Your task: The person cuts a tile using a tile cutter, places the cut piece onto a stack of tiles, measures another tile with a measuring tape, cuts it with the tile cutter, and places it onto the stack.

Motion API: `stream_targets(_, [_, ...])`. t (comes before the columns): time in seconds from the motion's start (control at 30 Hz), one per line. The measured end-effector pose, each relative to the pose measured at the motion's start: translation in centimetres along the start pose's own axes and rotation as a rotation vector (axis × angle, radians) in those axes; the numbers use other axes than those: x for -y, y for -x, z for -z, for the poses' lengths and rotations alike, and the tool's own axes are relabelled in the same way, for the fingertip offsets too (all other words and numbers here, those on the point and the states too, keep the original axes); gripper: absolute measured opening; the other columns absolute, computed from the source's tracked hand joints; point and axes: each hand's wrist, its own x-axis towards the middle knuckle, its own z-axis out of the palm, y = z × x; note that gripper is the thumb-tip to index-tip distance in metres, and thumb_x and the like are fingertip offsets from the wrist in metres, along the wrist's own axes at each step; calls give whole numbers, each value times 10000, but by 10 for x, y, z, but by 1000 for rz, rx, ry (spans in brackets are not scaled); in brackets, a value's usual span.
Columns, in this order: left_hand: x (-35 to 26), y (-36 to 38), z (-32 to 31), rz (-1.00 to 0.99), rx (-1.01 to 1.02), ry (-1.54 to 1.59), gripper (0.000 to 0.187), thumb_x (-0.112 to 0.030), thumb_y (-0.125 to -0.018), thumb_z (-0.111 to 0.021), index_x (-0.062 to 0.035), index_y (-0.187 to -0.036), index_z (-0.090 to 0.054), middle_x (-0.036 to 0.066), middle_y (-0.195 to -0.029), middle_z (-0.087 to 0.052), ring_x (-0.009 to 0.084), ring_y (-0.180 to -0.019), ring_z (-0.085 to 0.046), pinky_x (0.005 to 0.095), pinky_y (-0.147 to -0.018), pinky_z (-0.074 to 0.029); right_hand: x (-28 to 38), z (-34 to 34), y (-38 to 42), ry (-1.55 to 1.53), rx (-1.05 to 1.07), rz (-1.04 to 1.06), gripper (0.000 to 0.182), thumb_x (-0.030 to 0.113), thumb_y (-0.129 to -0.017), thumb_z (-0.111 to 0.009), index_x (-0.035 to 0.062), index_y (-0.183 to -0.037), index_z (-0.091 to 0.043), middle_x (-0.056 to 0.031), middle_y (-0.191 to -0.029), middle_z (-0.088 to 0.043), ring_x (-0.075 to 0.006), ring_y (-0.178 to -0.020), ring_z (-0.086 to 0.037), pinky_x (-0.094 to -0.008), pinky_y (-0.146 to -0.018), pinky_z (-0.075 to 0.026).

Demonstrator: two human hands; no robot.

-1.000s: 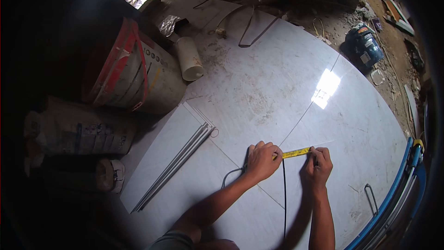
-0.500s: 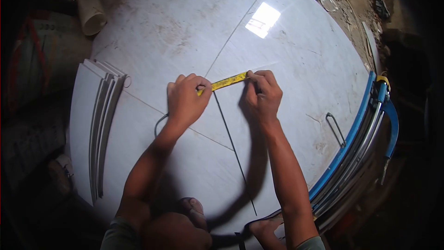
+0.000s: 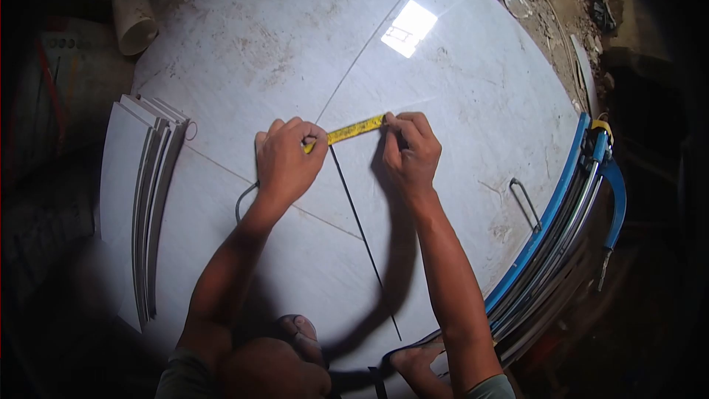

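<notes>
A short stretch of yellow measuring tape (image 3: 355, 131) runs between my two hands, slightly raised on the right, over the pale tiled floor (image 3: 244, 0). My left hand (image 3: 289, 159) pinches its left end between thumb and fingers. At the other end, the fingertips of my right hand (image 3: 411, 149) are closed on the tape. Just under the tape starts a thin dark rod or line (image 3: 363, 236) that runs down toward my feet. A bent dark wire (image 3: 242, 198) shows beside my left wrist, partly hidden by it.
Stacked cut tiles (image 3: 148, 207) stand at the left. A blue tile cutter (image 3: 543, 225) with metal rails lies along the right edge, a bent metal handle (image 3: 526, 205) beside it. Farther off are a pale tube (image 3: 134, 22) and rubble (image 3: 554, 37). My foot (image 3: 301, 332) rests at the bottom.
The whole view has shifted slightly, so everything sits a little farther left. Both hands keep their hold on the tape in the same pose.
</notes>
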Motion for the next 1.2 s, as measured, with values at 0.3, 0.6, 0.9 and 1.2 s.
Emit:
stream_targets(0.3, [6,-7,3,-16,-47,-20,126,-211,-906,-695,-120,-828,-735,9,-832,-665,227,-857,-592,402,-825,-393,-2,-7,-5,-13,-32,46,175,-23,-808,-698,60,-959,-729,-89,-896,-664,-258,-643,-655,-349,-555,-515])
stream_targets(0.6, [9,1,1,-10,-53,-16,101,-213,-895,-703,-137,-837,-736,8,-845,-670,223,-873,-599,406,-833,-398,7,-10,-5,22,-22,-20,122,-5,-827,-711,60,-929,-731,-77,-904,-679,-262,-656,-662,-348,-568,-516])
stream_targets(0.9, [4,6,-6,20,-109,26,128,-208,-941,-664,-100,-892,-712,28,-882,-685,237,-892,-629,404,-839,-423,-9,3,-4,-301,-62,-120,410,-24,-848,-641,-28,-1257,-657,-126,-1128,-630,-116,-752,-631,-235,-605,-515])
stream_targets(1.2, [31,30,-5,182,-265,565,207,-244,-1032,-610,-46,-1000,-661,15,-721,-601,72,-588,-523,250,-574,-434,18,125,115,-50,493,123,621,402,-818,-794,74,-1321,-636,-178,-1349,-613,-392,-1217,-591,-497,-1010,-480])
